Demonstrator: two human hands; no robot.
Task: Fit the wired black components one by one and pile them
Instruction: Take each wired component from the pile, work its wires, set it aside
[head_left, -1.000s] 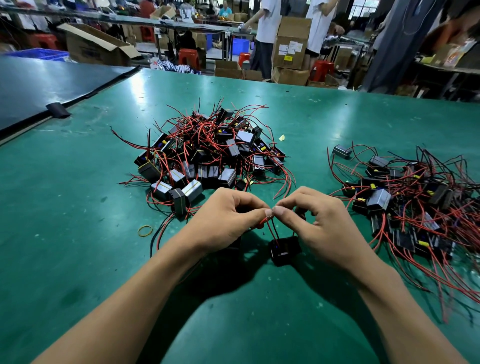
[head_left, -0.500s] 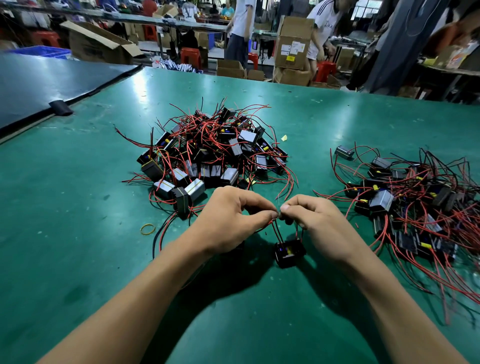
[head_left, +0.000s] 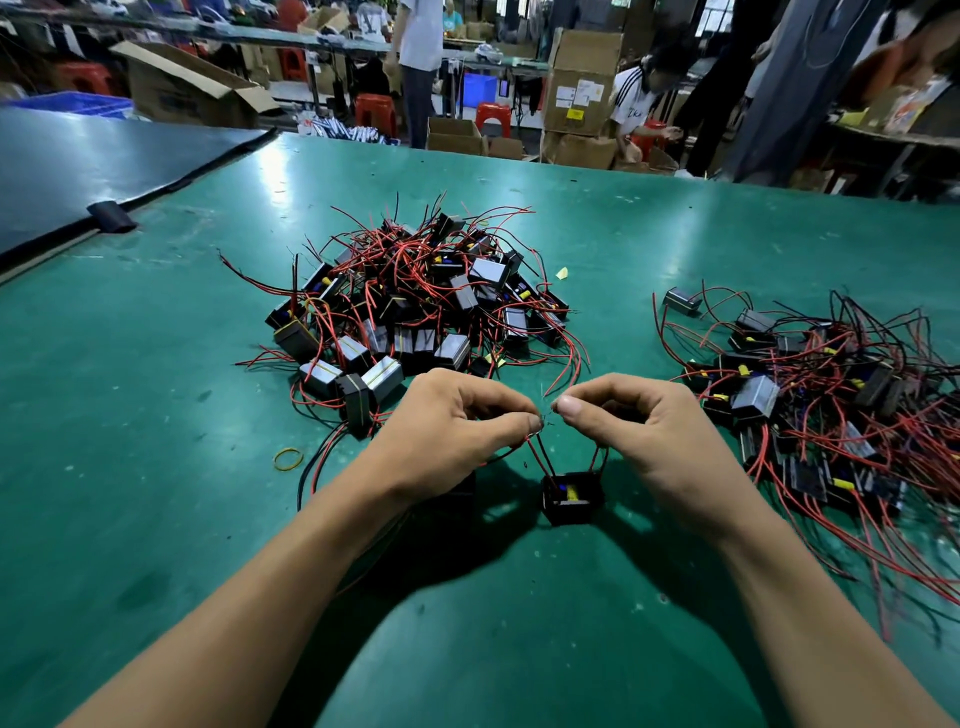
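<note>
Two hands meet over one wired part. We see the left hand and the right hand raised above the green table, each with thumb and forefinger closed in a pinch on the wire leads that rise from the black component. The two pinches face each other, their tips close but not quite touching, and fine bare strands show in the slit between them. Whether those strands are joined we cannot tell.

Directly below the grip, and slightly nearer to us, the component appears to rest on the table with its open side up; a blue part and a yellow part show inside. A red and a black lead run from its left edge to the left pinch. A shorter pair climbs from its right edge and passes behind the right thumb.

Just beyond the grip, past the left knuckles, lies the central pile of like components, tangled in red and black wire. To the right of the grip, just beside the right hand, spreads the right-hand pile, looser and flatter. To the left of the grip, near the left wrist, a yellow rubber band lies flat. A dark block under the left wrist is mostly hidden.

Far beyond the grip we note a small yellow scrap, a black mat at far left, and cardboard boxes with people standing past the table's far edge.
</note>
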